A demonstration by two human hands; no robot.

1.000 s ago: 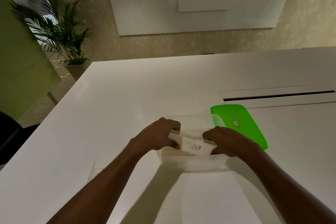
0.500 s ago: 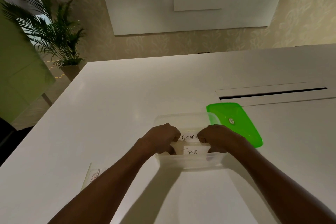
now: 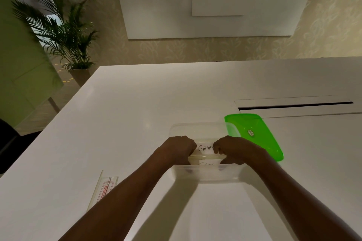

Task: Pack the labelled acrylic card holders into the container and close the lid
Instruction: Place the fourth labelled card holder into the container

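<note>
A clear plastic container stands open on the white table. Inside it a card holder labelled GIRAFFE stands behind a second holder labelled TIGER, which sits low against the near wall. My left hand and my right hand reach into the container and pinch the two ends of the TIGER holder. The green lid lies against the container's right side. Another acrylic card holder with red print lies flat at the lower left, partly hidden by my left forearm.
A long cable slot cuts the table top behind the lid. A potted palm stands on the floor beyond the table's far left corner. A dark chair is at the left edge.
Both hands have pushed the TIGER holder down into the container, from above the rim to low against the near wall. The GIRAFFE label behind it has come into view.
</note>
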